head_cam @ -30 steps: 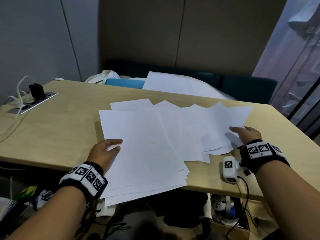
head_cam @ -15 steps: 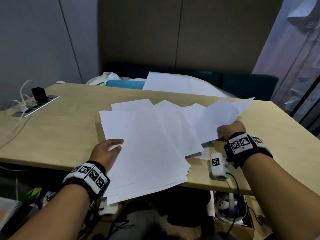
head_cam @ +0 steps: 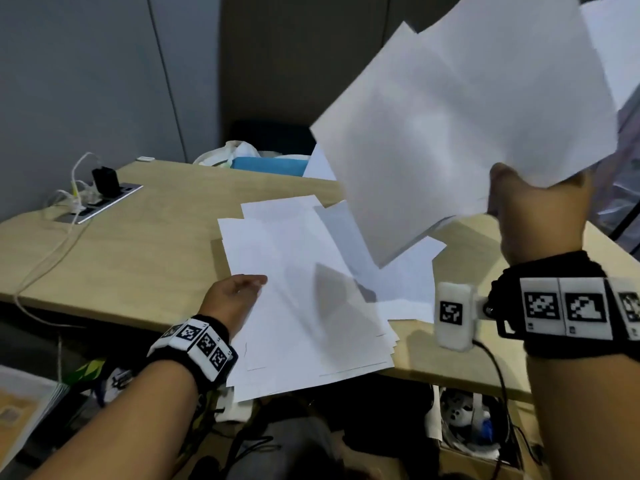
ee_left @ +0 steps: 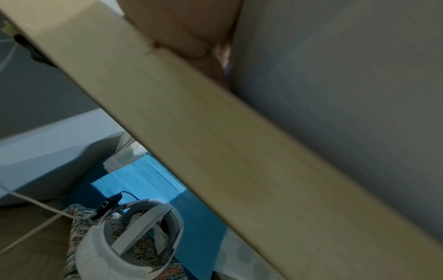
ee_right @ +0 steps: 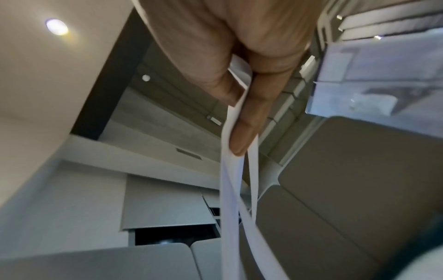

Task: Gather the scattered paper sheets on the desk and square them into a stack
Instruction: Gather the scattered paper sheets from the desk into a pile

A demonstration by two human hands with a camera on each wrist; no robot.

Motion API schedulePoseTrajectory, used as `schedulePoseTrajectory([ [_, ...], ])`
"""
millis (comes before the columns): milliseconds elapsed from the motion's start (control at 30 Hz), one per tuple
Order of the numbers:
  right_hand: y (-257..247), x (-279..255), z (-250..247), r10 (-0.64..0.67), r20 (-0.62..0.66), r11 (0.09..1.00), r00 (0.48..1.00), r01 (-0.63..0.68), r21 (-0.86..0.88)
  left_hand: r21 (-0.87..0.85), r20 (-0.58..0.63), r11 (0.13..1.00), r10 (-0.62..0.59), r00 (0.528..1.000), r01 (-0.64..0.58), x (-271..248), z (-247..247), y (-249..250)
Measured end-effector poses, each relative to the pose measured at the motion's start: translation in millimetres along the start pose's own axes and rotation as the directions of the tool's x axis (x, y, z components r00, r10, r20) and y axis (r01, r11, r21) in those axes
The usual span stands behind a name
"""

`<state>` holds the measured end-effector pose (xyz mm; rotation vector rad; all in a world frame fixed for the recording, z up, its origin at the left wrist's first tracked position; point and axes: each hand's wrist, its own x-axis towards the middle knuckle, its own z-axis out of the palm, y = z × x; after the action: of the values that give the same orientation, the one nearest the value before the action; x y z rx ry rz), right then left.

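Progress stands at an early-to-middle stage, judged from the layout: the sheets are split into two groups and neither is squared. The right hand [head_cam: 540, 209] is raised above the desk [head_cam: 145, 251] and pinches a small bundle of lifted sheets [head_cam: 464, 119] at one lower edge; the right wrist view shows the thumb on one face and the fingers [ee_right: 246, 132] on the other, with the sheets fanning apart below the grip. The left hand [head_cam: 233, 301] lies on the near left edge of the main pile [head_cam: 304, 306], fingers relaxed and extended onto the paper, thumb along the top sheet; the left wrist view shows only its heel against the desk edge. The main pile rests at the front of the desk, overhanging the near edge, its corners offset and fanned. A few loose sheets [head_cam: 408, 282] lie partly under and to the right of the pile. Remaining work, as an estimate: lay the lifted sheets on the pile, collect the loose sheets, then tap all edges flush. Other white paper beyond the far edge of the desk appears separate
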<state>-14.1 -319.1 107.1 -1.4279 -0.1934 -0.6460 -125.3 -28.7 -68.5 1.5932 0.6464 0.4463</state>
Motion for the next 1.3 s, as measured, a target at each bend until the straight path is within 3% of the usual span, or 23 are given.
schedulePoseTrajectory([
  [133, 39, -42, 17, 0.23, 0.132, 0.973, 0.964, -0.227, -0.04, -0.157, 0.082, 0.978, -0.125, 0.989, 0.137, -4, -1, 13],
  [267, 69, -84, 22, 0.473, 0.23, 0.881, 0.851, -0.454, -0.133, -0.254, 0.185, 0.937, -0.197, 0.963, 0.24, -18, -3, 22],
  [400, 73, -103, 20, 0.648, 0.277, 0.737, 0.709, -0.676, 0.004, -0.335, 0.241, 0.891, -0.234, 0.942, 0.307, -35, -2, 22],
  [500, 62, -101, 20, 0.669, 0.355, 0.627, 0.653, -0.752, 0.201, -0.333, 0.271, 0.892, -0.219, 0.937, 0.305, -46, 5, 21],
  [633, 34, -82, 23, 0.629, 0.427, 0.54, 0.65, -0.76, 0.363, -0.273, 0.176, 0.919, -0.243, 0.954, 0.285, -44, 2, 16],
  [800, 9, -62, 15, 0.593, 0.402, 0.526, 0.698, -0.714, 0.463, -0.255, 0.124, 0.929, -0.244, 0.962, 0.269, -50, 8, 23],
  [1000, 41, -73, 9, 0.589, 0.288, 0.653, 0.755, -0.655, 0.381, -0.357, 0.117, 0.891, -0.255, 0.96, 0.281, -51, 10, 22],
  [1167, 83, -98, 2, 0.684, 0.228, 0.678, 0.692, -0.719, 0.148, -0.387, 0.199, 0.884, -0.197, 0.96, 0.262, -54, 9, 22],
  [1300, 96, -114, 5, 0.753, 0.258, 0.604, 0.606, -0.791, 0.095, -0.289, 0.198, 0.938, -0.137, 0.971, 0.191, -53, 18, 27],
])
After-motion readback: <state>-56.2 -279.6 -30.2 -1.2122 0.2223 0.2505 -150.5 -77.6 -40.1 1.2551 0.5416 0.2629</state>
